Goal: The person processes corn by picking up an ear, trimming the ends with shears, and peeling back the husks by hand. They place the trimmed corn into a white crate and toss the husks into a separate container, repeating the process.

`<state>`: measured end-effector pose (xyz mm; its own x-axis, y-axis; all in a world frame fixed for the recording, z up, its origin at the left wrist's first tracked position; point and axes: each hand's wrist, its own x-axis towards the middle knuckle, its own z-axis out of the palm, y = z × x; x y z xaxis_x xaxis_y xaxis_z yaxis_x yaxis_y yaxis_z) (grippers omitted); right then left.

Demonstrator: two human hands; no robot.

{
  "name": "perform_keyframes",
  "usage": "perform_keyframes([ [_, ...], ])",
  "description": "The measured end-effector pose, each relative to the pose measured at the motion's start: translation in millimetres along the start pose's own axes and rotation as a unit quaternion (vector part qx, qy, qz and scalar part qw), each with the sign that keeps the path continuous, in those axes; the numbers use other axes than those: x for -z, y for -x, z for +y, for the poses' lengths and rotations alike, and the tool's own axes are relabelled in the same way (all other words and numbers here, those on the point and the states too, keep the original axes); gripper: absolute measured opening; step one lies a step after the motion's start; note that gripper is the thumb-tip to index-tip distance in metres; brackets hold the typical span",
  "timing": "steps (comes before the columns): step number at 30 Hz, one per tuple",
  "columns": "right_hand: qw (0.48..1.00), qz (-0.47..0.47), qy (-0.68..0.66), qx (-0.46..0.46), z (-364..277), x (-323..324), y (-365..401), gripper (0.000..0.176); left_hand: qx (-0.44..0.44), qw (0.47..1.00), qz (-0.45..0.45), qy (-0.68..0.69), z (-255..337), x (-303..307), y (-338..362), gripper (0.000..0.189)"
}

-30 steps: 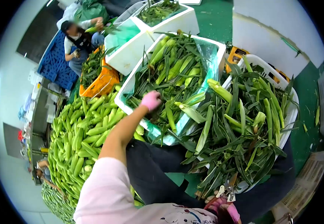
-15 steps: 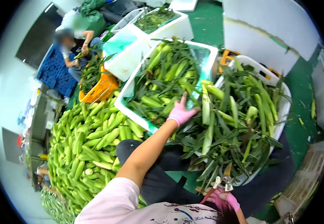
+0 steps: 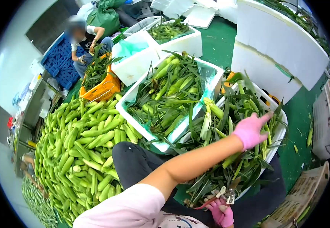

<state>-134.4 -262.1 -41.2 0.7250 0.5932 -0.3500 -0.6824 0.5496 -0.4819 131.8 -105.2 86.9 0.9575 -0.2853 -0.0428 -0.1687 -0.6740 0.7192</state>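
Green floor [image 3: 217, 45], pale wall [image 3: 11, 66], seemingly a shelf [image 3: 34, 110].

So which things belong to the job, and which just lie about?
Seemingly in use:
Left hand, pink-gloved, over white plastic basket of leafy stalks
Right hand, pink-gloved, holding red-handled shears
White foam box of leafy corn
Green corn heap

Seemingly lying about:
Blue plastic pallet
Green plastic bag
White foam slab

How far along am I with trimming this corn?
Partway, I'd say. The big heap of green corn ears looks trimmed. Your pink-gloved right hand holds red-handled shears; your open left hand is over leafy corn. That leafy corn, in the white plastic basket, seems left; the white foam box is unclear.
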Motion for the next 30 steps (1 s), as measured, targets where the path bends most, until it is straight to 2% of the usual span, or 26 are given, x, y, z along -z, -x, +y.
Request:
perform_keyframes([
  [1,1.0,-0.018,-0.003,0.006,-1,7,1,0.066,0.005,0.999,-0.017,-0.039,-9,9,-16,0.067],
  [2,1.0,-0.012,-0.001,0.009,-3,14,6,0.066,-0.075,0.986,0.151,-0.013,-52,-5,-39,0.061],
  [3,1.0,-0.005,-0.003,0.019,-3,21,8,0.065,-0.024,0.98,0.152,0.128,-70,22,-52,0.051],
  [4,0.999,0.005,-0.011,0.035,2,27,11,0.064,-0.004,0.968,0.194,0.162,-107,38,-70,0.051],
  [6,0.997,0.038,-0.048,0.041,14,40,9,0.065,0.118,0.955,0.269,0.03,-233,56,-96,0.053],
  [8,0.991,0.068,-0.112,0.019,13,42,4,0.069,0.298,0.913,0.238,-0.141,-369,62,-98,0.055],
  [9,0.992,0.077,-0.102,0.001,4,33,2,0.073,0.379,0.888,0.202,-0.162,-421,61,-96,0.057],
  [10,0.992,0.054,-0.111,-0.001,5,37,-2,0.077,0.442,0.87,0.175,-0.13,-459,61,-88,0.059],
  [12,0.992,0.042,-0.119,-0.022,3,34,-8,0.075,0.54,0.826,0.161,0.029,-468,63,-87,0.067],
  [13,0.989,0.019,-0.143,-0.029,2,32,-12,0.072,0.495,0.839,0.1,0.203,-463,70,-88,0.067],
  [14,0.989,0.005,-0.146,-0.031,18,45,-14,0.07,0.439,0.818,0.039,0.37,-452,78,-82,0.067],
  [16,0.991,0.022,-0.112,-0.07,20,43,-17,0.069,0.324,0.814,0.042,0.479,-422,85,-71,0.056],
  [18,0.992,-0.001,-0.108,-0.063,26,49,-20,0.068,0.313,0.803,0.08,0.5,-394,86,-64,0.059],
  [19,0.992,-0.013,-0.107,-0.062,28,49,-18,0.068,0.361,0.757,0.133,0.528,-369,90,-55,0.051],
  [20,0.993,-0.017,-0.101,-0.064,23,45,-17,0.067,0.318,0.775,0.14,0.528,-364,93,-45,0.064],
  [21,0.994,-0.013,-0.097,-0.051,13,37,-17,0.068,0.328,0.758,0.124,0.551,-342,100,-27,0.061],
  [22,0.994,-0.012,-0.096,-0.044,6,27,-14,0.069,0.339,0.738,0.113,0.572,-308,106,1,0.058],
  [24,0.997,-0.003,-0.073,-0.031,7,25,-14,0.07,0.347,0.714,0.202,0.573,-224,99,68,0.05],
  [27,0.998,0.006,-0.062,-0.009,-2,13,-12,0.072,0.252,0.702,0.159,0.646,-147,64,145,0.047],
  [30,0.999,0.016,0.013,0.041,-12,-9,-13,0.08,0.162,0.659,0.05,0.733,-127,26,144,0.054],
])
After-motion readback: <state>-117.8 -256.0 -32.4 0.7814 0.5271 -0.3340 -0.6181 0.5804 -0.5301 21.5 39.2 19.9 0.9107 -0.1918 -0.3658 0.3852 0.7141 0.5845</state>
